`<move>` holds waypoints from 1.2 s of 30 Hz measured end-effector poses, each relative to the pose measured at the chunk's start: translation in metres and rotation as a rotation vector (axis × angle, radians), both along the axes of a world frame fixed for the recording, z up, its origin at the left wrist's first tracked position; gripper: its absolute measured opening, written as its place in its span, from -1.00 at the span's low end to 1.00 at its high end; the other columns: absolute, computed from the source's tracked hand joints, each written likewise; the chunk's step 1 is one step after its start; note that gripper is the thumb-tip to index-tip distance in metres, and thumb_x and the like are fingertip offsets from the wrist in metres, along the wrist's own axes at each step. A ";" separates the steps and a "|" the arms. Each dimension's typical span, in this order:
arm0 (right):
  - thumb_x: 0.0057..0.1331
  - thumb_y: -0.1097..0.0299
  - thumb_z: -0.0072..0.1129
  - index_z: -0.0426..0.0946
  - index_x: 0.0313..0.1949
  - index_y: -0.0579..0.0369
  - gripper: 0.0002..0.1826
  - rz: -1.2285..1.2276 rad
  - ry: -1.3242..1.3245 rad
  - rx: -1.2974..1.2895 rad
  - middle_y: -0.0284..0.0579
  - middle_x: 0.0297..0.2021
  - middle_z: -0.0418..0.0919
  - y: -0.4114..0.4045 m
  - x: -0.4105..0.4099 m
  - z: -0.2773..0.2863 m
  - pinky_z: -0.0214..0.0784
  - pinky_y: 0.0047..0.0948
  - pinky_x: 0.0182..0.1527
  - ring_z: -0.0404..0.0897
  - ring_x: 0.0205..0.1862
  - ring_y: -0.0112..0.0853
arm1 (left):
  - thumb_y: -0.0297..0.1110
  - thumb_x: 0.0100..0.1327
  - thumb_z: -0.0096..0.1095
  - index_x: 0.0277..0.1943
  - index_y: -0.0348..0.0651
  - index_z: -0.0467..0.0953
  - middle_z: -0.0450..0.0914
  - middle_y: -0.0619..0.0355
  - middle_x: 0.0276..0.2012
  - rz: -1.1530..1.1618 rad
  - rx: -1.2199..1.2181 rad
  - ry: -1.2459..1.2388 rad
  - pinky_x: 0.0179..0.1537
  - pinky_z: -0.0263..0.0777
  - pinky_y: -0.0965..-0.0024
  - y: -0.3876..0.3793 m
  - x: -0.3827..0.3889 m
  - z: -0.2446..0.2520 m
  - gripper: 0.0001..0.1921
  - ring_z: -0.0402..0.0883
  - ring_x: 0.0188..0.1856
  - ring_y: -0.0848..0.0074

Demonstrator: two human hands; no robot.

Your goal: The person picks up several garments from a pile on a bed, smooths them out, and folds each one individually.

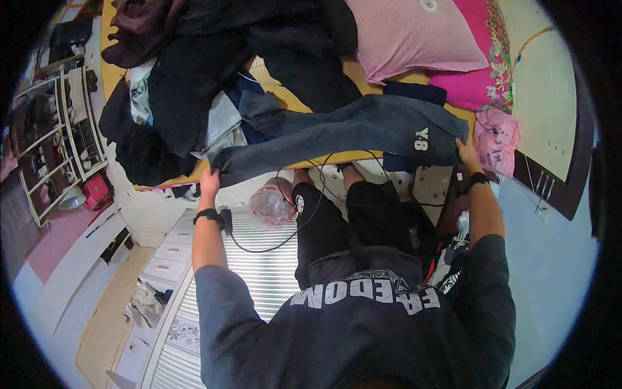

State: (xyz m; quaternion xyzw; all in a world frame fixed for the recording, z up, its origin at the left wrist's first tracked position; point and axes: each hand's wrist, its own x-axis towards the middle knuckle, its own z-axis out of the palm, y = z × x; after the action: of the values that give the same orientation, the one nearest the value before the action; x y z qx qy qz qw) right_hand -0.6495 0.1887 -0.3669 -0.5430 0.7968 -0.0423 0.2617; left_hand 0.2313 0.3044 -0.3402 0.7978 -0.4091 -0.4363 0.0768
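A pair of dark grey trousers (pixel 330 129) stretches sideways across the front of a bed, with printed characters near one end. My left hand (pixel 210 184) grips the trouser leg's end at the bed's front edge. At the other end, my right hand (pixel 467 151) holds the waist side by its corner. One leg lies bunched behind the other. Beneath the waist end, dark navy folded cloth (pixel 415 92) shows at the back and front. Close to my left hand lies a crumpled clear plastic bag (pixel 224 121).
A heap of black clothes (pixel 189 82) covers the bed's left part. Pink pillows (pixel 418 36) lie at the back right, beside a pink plastic bag (pixel 495 141). A black cable (pixel 272 250) hangs from my left wrist. A transparent bag (pixel 272 202) stands on the floor.
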 end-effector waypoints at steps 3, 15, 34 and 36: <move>0.29 0.22 0.13 0.39 0.08 0.26 -0.54 0.144 0.243 -0.042 0.14 -0.03 0.51 -0.012 -0.041 0.008 0.27 -0.24 0.10 0.48 0.03 -0.02 | -0.48 0.21 0.09 0.01 -0.31 0.45 0.62 0.00 -0.19 -0.041 -0.135 0.357 -0.06 0.40 0.33 -0.017 -0.046 -0.013 -0.70 0.56 -0.13 0.36; 0.25 0.13 0.19 0.44 0.08 0.22 -0.48 -0.134 -0.069 -0.054 0.15 -0.08 0.57 -0.009 -0.020 0.048 0.32 -0.28 0.05 0.53 -0.02 -0.06 | -0.43 0.04 0.03 -0.09 -0.24 0.54 0.62 -0.17 -0.30 -0.638 -0.083 -0.072 -0.14 0.47 0.15 -0.167 -0.162 0.032 -0.67 0.60 -0.21 0.04; 0.10 0.36 0.32 0.50 -0.02 0.32 -0.54 -0.146 0.277 0.224 0.08 -0.23 0.63 -0.013 -0.031 0.033 0.42 -0.27 -0.13 0.61 -0.22 -0.18 | -0.33 0.01 0.24 -0.04 -0.31 0.48 0.55 -0.10 -0.09 -0.351 -0.214 0.080 -0.02 0.43 0.19 -0.132 -0.094 0.010 -0.59 0.54 -0.03 0.13; 0.11 0.36 0.32 0.50 -0.01 0.31 -0.54 -0.122 0.254 0.198 0.09 -0.24 0.63 -0.014 -0.044 0.031 0.42 -0.26 -0.13 0.61 -0.22 -0.18 | -0.38 0.06 0.22 0.02 -0.36 0.44 0.56 -0.09 -0.06 0.142 -0.296 0.265 -0.02 0.42 0.27 -0.081 -0.060 -0.008 -0.57 0.56 -0.04 0.25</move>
State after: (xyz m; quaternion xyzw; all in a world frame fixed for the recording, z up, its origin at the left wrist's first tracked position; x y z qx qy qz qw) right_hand -0.6939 0.1742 -0.3363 -0.4663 0.8552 0.0896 0.2079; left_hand 0.1709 0.2234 -0.3481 0.7402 -0.3978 -0.4661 0.2767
